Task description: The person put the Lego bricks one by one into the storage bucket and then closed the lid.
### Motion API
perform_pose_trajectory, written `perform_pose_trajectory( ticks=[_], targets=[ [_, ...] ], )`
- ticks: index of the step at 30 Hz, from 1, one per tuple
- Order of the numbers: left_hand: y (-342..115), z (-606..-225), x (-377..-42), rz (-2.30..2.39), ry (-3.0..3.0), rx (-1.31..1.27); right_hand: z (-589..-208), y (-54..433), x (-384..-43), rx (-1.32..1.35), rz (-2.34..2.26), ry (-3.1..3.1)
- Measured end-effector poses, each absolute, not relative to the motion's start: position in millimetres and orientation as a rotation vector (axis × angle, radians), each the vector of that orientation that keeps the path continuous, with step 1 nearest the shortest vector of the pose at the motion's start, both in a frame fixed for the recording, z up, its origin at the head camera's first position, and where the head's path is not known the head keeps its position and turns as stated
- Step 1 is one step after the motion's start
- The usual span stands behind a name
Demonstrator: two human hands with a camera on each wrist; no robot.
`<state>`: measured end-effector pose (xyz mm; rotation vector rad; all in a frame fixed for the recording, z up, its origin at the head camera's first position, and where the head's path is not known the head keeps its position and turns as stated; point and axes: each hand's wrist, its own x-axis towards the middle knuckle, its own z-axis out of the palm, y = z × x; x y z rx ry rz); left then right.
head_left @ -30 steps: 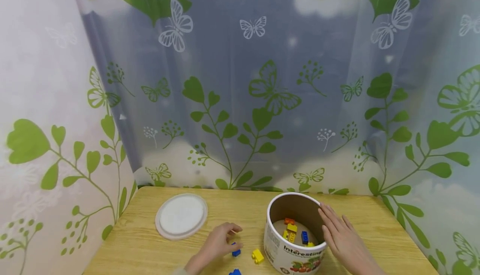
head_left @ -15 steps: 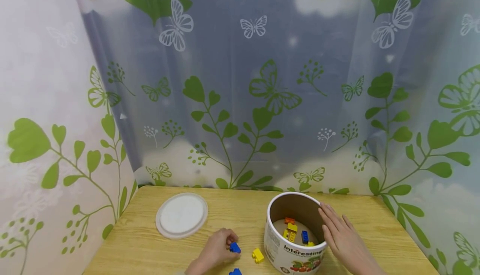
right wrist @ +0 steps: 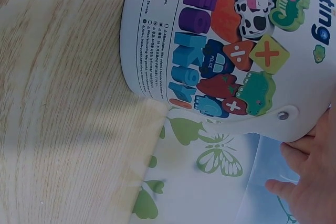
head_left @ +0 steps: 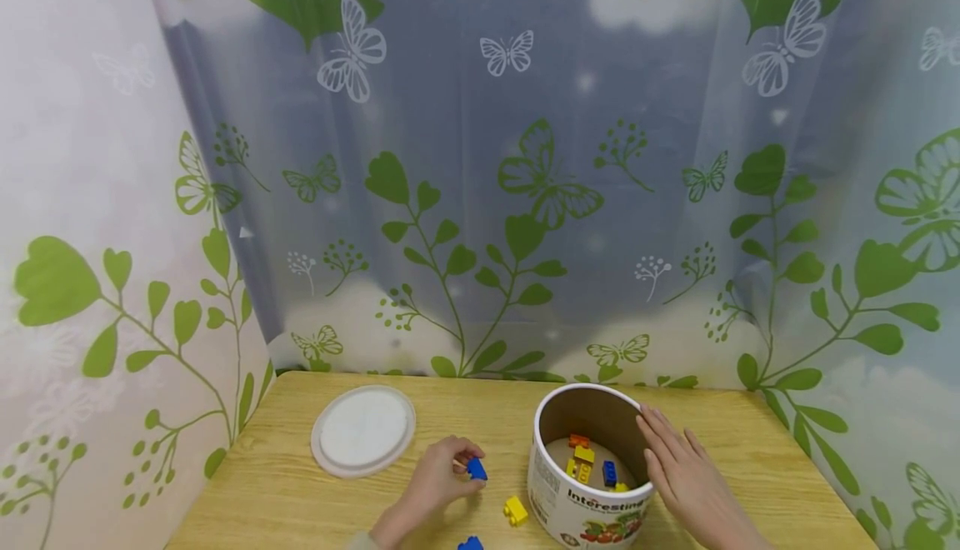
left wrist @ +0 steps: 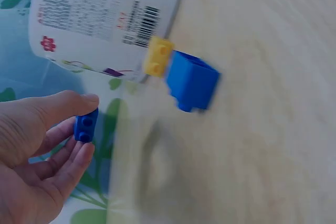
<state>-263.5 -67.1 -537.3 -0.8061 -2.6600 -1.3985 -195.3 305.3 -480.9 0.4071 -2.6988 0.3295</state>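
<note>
My left hand (head_left: 438, 477) pinches a small blue building brick (left wrist: 85, 126) between thumb and fingers, left of the bucket. On the table just below it lie a yellow brick (head_left: 515, 511) and a second blue brick (head_left: 471, 543); the left wrist view shows that blue brick (left wrist: 192, 81) close up. Several red, yellow and blue bricks sit on the floor of the round white bucket (head_left: 551, 500), which has printed toy pictures on its side. My right hand (head_left: 686, 475) rests on the bucket's right rim with its fingers extended; the right wrist view catches only part of this hand (right wrist: 310, 177).
A round white lid (head_left: 363, 432) lies flat at the table's left. The wooden table (head_left: 480, 417) ends at the back against a patterned curtain (head_left: 465, 200) with butterflies and leaves, which also hangs at both sides.
My left hand has closed on the blue brick and lifted it slightly up and away from its spot on the table. The right hand and bucket stay in place.
</note>
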Motion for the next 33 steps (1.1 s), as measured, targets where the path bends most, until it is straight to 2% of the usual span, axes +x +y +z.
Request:
perform_pose_trajectory(
  ticks=[12,22,33],
  targets=[
    [-61,-498,-270,-1.457,-2.515,-0.737,-481,305,-195,0.415,0.317,-2.677],
    [-58,-483,-273,-1.419,-2.489,-0.727,-482,305,-196,0.419,0.297,-2.668],
    [-35,-460,-278,-1.412,-2.437,-0.805,-485,306,-196,0.421,0.293,-2.644]
  ],
)
